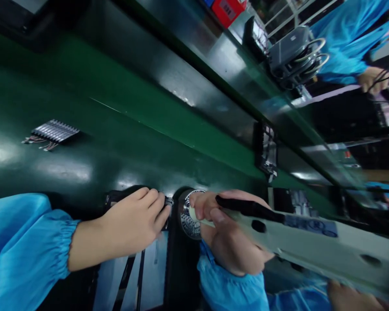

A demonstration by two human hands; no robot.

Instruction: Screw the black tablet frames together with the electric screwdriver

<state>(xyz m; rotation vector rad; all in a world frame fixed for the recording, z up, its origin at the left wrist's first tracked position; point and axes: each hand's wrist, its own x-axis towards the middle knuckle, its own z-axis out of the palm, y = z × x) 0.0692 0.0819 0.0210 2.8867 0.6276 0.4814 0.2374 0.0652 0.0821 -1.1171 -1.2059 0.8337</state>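
My right hand (233,229) is wrapped round a long, pale electric screwdriver (311,242) with a black lever and dark label. Its front end is over a round metal dish (190,220) of small shiny bits, probably screws; my fingers partly cover the tip. Left of the dish, my left hand (138,220) has its fingers bent and close together over the top edge of a black-framed panel (155,268). The panel has a bluish-grey face with dark strips across it. What lies under those fingertips is hidden.
On the green bench lies a row of slim metallic parts (56,131) with wires. A dark device (266,149) sits by the rail, and a grey machine (293,54) and red bin (228,11) are beyond. Other people's hands (374,80) appear at right, one low behind the screwdriver.
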